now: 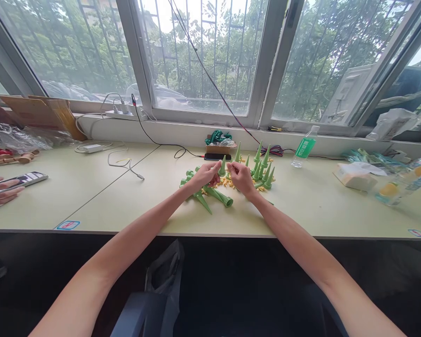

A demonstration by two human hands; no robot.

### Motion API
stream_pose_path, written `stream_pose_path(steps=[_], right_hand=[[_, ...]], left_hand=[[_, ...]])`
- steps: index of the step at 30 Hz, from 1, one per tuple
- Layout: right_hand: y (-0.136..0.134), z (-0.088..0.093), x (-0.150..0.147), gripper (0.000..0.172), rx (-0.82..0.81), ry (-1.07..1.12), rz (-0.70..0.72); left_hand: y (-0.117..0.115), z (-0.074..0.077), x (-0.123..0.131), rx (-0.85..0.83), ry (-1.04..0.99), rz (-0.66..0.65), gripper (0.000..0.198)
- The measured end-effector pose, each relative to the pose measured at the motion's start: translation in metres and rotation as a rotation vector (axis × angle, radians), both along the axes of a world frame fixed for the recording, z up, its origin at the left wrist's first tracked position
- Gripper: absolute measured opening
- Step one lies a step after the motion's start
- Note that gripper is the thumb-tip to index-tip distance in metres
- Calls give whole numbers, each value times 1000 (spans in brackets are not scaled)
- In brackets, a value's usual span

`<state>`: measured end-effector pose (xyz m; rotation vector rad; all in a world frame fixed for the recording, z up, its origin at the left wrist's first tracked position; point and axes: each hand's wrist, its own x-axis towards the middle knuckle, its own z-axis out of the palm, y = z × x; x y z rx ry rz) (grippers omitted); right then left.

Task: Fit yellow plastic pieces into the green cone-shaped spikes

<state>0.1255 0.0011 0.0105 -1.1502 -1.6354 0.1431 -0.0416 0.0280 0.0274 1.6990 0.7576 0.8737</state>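
My left hand [207, 175] is closed, its thumb and fingers against a tapered green plastic spike [223, 166] that points upward. Just to the right, my right hand [242, 177] is pinched; anything between its fingertips is too small or hidden to name. Small yellow plastic pieces [226, 181] lie loose on the table beneath and between both hands. Several green spikes [257, 164] stand upright behind and right of my right hand, some with yellow bits at the base. Other green spikes [220, 196] lie on their sides below my left hand, one showing its hollow round end.
A black phone [217, 157] lies behind the hands, before a small box [220, 149] of green material. At right stand a water bottle [303, 147], a tissue pack [358, 175] and another bottle [403, 185]. Cables [126, 164] and another person's hand [2, 191] are at left.
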Motion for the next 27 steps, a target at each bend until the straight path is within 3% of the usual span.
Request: stream_pose_path(steps=[15,27], right_hand=[[0,-1,-1,35,-9,4,26],[3,-1,0,39,-10,-15,-4]], left_hand=[[2,-1,-3,102,9,40,54],[3,-3,-5,674,216,212,42]])
